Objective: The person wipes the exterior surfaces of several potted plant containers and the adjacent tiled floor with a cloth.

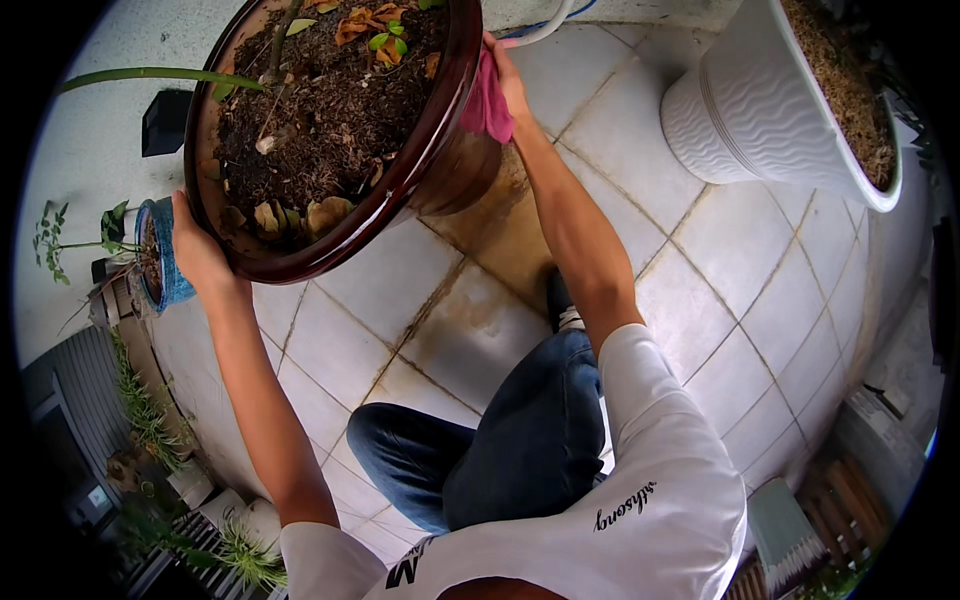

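Note:
A large glazed brown plant pot (457, 176) stands before me, filled with dark soil (322, 127), dry leaves and a plant stem. My left hand (201, 251) is against its left side near the rim; the fingertips are partly hidden. On the pot's far right side, my right hand (510, 82) presses a pink cloth (487, 101) to the outer wall below the rim. Whether the pot rests fully on the floor or is tilted, I cannot tell.
A white ribbed planter (705, 124) with soil stands at the right. A small blue pot (174, 259) with a plant sits by the wall at the left. Stained floor tiles (495, 225) lie below me. A white hose (547, 28) runs behind the brown pot.

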A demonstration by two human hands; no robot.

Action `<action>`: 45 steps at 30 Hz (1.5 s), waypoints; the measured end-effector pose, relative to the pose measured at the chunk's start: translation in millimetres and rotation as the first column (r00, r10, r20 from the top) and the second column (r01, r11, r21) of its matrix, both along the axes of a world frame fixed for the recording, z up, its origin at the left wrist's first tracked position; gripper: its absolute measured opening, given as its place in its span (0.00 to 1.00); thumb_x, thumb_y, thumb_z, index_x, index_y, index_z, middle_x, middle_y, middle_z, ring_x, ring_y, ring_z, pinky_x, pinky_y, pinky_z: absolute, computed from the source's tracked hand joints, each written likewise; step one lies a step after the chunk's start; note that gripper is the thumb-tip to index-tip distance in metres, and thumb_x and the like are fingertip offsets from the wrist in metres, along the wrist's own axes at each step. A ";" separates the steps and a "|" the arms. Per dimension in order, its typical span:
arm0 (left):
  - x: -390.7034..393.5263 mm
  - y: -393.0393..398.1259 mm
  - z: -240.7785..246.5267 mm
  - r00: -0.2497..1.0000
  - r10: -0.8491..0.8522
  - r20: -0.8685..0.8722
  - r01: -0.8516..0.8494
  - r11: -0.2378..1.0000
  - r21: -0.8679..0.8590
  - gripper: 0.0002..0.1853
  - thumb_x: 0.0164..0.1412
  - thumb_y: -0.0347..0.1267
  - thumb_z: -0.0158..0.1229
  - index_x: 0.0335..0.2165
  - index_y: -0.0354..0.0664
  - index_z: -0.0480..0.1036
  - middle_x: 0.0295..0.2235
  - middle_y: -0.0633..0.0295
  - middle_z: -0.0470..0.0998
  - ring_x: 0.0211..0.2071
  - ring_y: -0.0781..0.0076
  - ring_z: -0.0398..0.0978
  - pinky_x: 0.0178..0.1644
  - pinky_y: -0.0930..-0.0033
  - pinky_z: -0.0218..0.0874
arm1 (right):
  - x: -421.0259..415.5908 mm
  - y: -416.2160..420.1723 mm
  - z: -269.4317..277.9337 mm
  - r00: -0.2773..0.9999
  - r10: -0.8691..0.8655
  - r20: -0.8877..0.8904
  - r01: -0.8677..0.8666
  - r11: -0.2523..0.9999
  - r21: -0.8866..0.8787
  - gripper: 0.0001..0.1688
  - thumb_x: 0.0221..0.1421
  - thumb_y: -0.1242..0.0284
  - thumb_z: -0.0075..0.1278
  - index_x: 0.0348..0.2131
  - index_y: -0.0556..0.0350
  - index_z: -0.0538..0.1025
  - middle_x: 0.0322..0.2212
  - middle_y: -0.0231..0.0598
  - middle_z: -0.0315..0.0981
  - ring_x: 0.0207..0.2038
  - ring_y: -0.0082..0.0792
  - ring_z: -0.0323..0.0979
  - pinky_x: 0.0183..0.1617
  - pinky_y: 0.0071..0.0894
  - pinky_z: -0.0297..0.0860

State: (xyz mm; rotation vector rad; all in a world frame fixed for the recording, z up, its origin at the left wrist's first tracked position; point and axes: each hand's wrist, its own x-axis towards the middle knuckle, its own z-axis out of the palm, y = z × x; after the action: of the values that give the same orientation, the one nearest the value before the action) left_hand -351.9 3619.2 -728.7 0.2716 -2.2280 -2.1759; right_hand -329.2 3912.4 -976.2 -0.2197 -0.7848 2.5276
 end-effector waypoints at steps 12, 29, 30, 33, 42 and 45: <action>-1.4 -5.2 -3.6 0.997 -0.058 -0.059 0.057 0.998 -0.011 0.23 0.68 0.36 0.38 0.55 0.32 0.64 0.51 0.54 0.71 0.51 0.64 0.71 0.56 0.64 0.60 | 108.6 -103.5 143.1 0.837 -0.536 -0.109 0.459 0.579 0.674 0.30 0.66 0.73 0.28 0.63 0.71 0.49 0.63 0.55 0.46 0.66 0.48 0.45 0.68 0.39 0.43; -4.1 -1.3 1.0 0.998 -0.047 -0.046 0.045 0.998 -0.032 0.23 0.66 0.34 0.42 0.56 0.33 0.63 0.51 0.55 0.71 0.49 0.65 0.72 0.55 0.65 0.62 | -46.4 25.0 -52.6 0.924 0.367 0.106 -0.367 0.930 -0.021 0.19 0.62 0.67 0.38 0.44 0.59 0.75 0.36 0.36 0.76 0.36 0.25 0.72 0.42 0.26 0.69; -7.8 2.8 0.5 0.996 -0.069 -0.052 0.067 0.997 -0.034 0.23 0.66 0.33 0.43 0.56 0.33 0.62 0.51 0.54 0.71 0.49 0.65 0.72 0.55 0.65 0.62 | -42.6 25.2 -93.4 0.950 0.307 0.063 -0.303 0.951 -0.069 0.20 0.62 0.68 0.38 0.45 0.59 0.75 0.37 0.37 0.76 0.37 0.26 0.72 0.44 0.26 0.68; -3.7 -2.6 -3.9 0.996 0.010 -0.084 -0.016 0.998 -0.065 0.23 0.66 0.33 0.43 0.56 0.32 0.62 0.51 0.54 0.70 0.49 0.65 0.72 0.55 0.64 0.62 | -19.5 -9.3 -105.5 0.992 0.043 0.122 -0.056 0.993 0.105 0.22 0.63 0.69 0.35 0.50 0.61 0.72 0.45 0.41 0.73 0.46 0.31 0.69 0.53 0.28 0.64; -6.4 -12.2 -9.0 0.993 -0.029 -0.112 0.023 0.998 -0.056 0.25 0.67 0.33 0.40 0.57 0.30 0.59 0.54 0.51 0.67 0.52 0.63 0.69 0.56 0.64 0.60 | 100.9 -172.5 52.6 0.791 -0.583 0.183 0.332 0.662 0.672 0.35 0.67 0.67 0.29 0.66 0.63 0.40 0.65 0.62 0.33 0.68 0.60 0.28 0.69 0.50 0.31; -7.7 -6.4 -9.0 0.995 0.004 -0.098 -0.008 0.999 -0.036 0.22 0.68 0.35 0.40 0.54 0.34 0.65 0.50 0.55 0.73 0.48 0.63 0.73 0.54 0.64 0.63 | 101.4 -217.4 76.1 0.778 -0.611 -0.146 0.508 0.476 0.718 0.37 0.63 0.66 0.36 0.63 0.68 0.47 0.64 0.68 0.31 0.65 0.75 0.25 0.66 0.63 0.29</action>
State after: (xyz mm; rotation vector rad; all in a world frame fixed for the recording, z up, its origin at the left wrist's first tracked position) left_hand -359.6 3612.8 -737.8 0.1671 -2.2095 -2.0944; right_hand -227.8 3695.0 -900.1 -0.3065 -1.4363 1.4250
